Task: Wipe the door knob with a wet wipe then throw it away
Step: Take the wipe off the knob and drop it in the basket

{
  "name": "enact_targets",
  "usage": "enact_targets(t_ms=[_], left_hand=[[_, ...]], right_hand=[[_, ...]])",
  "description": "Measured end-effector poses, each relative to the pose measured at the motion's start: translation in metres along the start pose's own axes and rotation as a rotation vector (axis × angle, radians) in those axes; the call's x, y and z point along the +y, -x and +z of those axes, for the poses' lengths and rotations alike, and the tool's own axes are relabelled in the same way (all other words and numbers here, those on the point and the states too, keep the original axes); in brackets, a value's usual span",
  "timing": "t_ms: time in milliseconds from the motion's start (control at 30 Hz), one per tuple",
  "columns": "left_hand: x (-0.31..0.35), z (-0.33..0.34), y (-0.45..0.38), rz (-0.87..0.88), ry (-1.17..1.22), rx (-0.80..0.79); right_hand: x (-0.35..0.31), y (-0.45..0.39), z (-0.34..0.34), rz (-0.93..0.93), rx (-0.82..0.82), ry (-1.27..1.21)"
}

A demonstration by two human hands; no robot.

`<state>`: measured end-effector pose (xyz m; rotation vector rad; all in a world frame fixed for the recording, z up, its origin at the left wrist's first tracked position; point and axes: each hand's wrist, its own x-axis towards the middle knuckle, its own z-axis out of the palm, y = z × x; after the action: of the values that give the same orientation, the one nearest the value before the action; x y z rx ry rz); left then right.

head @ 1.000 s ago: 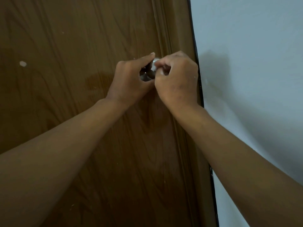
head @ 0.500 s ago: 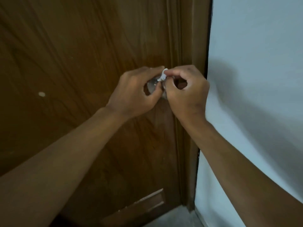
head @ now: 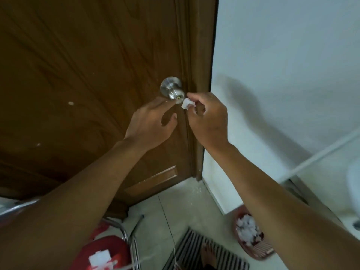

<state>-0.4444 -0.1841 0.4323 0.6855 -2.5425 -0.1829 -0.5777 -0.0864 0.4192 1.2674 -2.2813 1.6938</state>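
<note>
— Two hands in frame. Report the obstructions first.

— I see nothing between my hands and the door knob (head: 172, 87); the knob stands fully exposed on the brown wooden door (head: 87, 75), close to its right edge. Below, on the tiled floor (head: 187, 209), a red basket (head: 251, 248) holds white crumpled wipes. A striped mat (head: 204, 250) lies left of the basket; a red pack (head: 101, 254) sits at lower left.

— Finger state?

— My right hand (head: 209, 117) pinches a small crumpled wet wipe (head: 187, 103) between thumb and fingertips, just below and right of the knob. My left hand (head: 151, 121) is loosely open, holding nothing; its index tip is at the knob's front face, contact not confirmed.

— Room?

— White wall (head: 282, 65) right of the door frame.
</note>
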Motion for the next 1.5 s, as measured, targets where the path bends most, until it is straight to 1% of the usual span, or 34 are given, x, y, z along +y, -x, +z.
enact_targets(t_ms=[133, 300, 433, 567, 700, 867, 1000, 1200, 1333, 1433, 1500], left_hand=[[0.032, 0.004, 0.037, -0.019, 0.015, -0.068], [0.076, 0.027, 0.093, -0.059, 0.050, -0.242], [0.124, 0.047, 0.136, -0.027, 0.121, -0.341], [0.181, 0.078, 0.170, 0.005, 0.154, -0.495], [0.232, 0.103, 0.186, 0.033, 0.205, -0.566], [0.292, 0.138, 0.182, 0.031, 0.196, -0.649], [0.321, 0.160, 0.174, 0.006, 0.193, -0.674], [0.344, 0.180, 0.163, -0.046, 0.172, -0.659], [0.347, 0.183, 0.158, -0.100, 0.168, -0.646], [0.344, 0.177, 0.158, -0.131, 0.164, -0.636], [0.337, 0.169, 0.158, -0.153, 0.149, -0.604]], right_hand=[[0.000, 0.045, -0.034, 0.061, -0.077, 0.053], [0.017, 0.109, -0.080, 0.148, -0.096, 0.132], [0.037, 0.164, -0.121, 0.211, -0.132, 0.174], [0.064, 0.221, -0.177, 0.322, -0.184, 0.243], [0.092, 0.250, -0.223, 0.414, -0.198, 0.302], [0.126, 0.256, -0.272, 0.494, -0.196, 0.359], [0.151, 0.251, -0.296, 0.508, -0.189, 0.392], [0.182, 0.239, -0.312, 0.481, -0.285, 0.409], [0.189, 0.233, -0.317, 0.413, -0.279, 0.443], [0.187, 0.223, -0.318, 0.384, -0.253, 0.392], [0.180, 0.217, -0.315, 0.321, -0.245, 0.374]])
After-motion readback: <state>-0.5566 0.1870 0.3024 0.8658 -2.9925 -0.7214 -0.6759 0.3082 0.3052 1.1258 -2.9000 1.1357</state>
